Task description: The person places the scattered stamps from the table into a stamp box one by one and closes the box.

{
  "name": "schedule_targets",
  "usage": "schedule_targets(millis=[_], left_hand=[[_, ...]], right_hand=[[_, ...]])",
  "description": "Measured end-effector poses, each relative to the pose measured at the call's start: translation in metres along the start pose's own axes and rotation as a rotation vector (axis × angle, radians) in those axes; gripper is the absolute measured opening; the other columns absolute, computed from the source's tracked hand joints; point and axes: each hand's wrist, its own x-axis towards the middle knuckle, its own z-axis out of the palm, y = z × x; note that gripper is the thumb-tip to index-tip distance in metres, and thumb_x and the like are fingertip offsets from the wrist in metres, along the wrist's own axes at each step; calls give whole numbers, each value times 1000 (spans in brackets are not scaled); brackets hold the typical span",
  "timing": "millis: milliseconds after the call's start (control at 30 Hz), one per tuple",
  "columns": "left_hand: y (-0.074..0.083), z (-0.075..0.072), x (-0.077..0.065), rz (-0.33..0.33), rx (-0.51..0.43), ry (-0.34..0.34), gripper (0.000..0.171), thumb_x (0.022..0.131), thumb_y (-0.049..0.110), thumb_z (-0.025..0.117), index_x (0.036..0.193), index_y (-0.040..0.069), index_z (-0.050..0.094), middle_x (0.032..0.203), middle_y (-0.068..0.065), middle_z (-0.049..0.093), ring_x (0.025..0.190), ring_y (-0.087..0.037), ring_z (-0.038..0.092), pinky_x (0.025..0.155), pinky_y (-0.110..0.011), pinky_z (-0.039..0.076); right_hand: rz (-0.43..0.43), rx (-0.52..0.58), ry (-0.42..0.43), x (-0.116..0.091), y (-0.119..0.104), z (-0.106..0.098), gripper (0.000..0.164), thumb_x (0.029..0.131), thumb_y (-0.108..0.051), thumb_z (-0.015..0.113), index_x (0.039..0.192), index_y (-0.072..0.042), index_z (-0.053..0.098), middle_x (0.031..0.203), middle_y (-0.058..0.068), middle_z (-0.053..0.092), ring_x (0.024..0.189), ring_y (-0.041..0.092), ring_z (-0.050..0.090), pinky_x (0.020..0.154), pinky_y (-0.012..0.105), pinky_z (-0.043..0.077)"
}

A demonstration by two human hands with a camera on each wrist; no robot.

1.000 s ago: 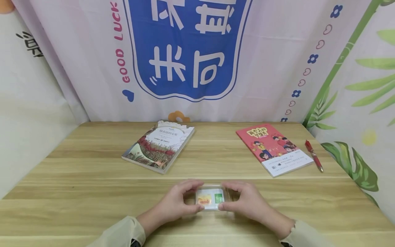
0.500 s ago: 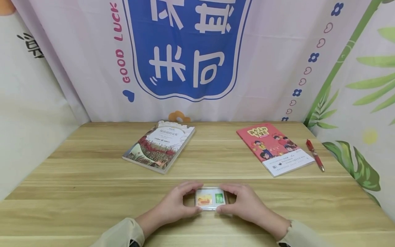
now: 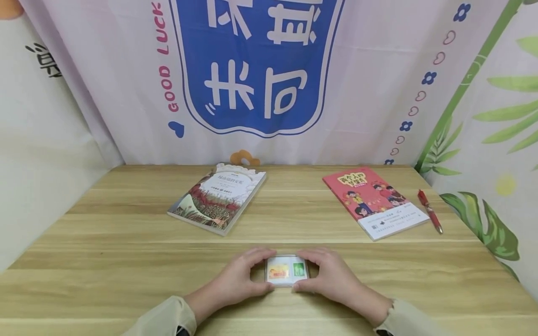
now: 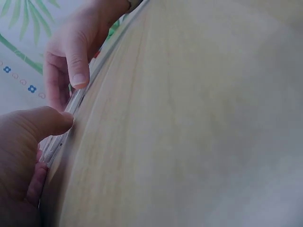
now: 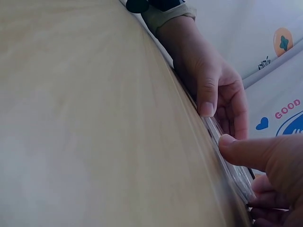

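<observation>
A small flat clear plastic case (image 3: pixel 279 280) lies on the wooden table before me. Through its top show a white sheet, a yellow-orange picture and a smaller green one. My left hand (image 3: pixel 239 276) grips its left end, thumb along the near edge and fingers at the far edge. The right hand (image 3: pixel 332 275) holds the other end the same way, its thumb at the near right corner. From the left wrist, the case (image 4: pixel 56 142) appears edge-on, low on the tabletop, between the left thumb (image 4: pixel 52 121) and fingers. The right wrist view has the right thumb (image 5: pixel 241 150) against its edge.
Farther back on the table (image 3: pixel 126 261) lie a book with a field scene (image 3: pixel 218 198) at left and a red-and-white book (image 3: pixel 374 203) at right. A red pen (image 3: pixel 429 212) lies beside the latter. A printed curtain (image 3: pixel 357 93) hangs behind the table.
My right hand has moved slightly left, closer to the left hand. The clear edge that stuck out at the case's right end now lines up with the rest. Books and pen stay put.
</observation>
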Motion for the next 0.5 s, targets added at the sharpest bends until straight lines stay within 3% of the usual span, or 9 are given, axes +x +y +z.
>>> schedule_targets(millis=[333,500], left_hand=[[5,1,5,-27,19,-38,63,71,18,77,128,7,54,130,-9,53,118,-27,50,101,-47,41],[13,-2,5,-48,81,-80,64,73,19,74,131,5,51,132,-10,50,122,-30,47,102,-49,39]], right_hand=[[18,16,0,2,1,1,62,62,-39,83,112,-8,62,119,8,59,113,28,52,98,49,42],[6,19,-29,4,0,2,61,65,-38,82,114,-8,60,120,9,57,114,29,50,99,50,40]])
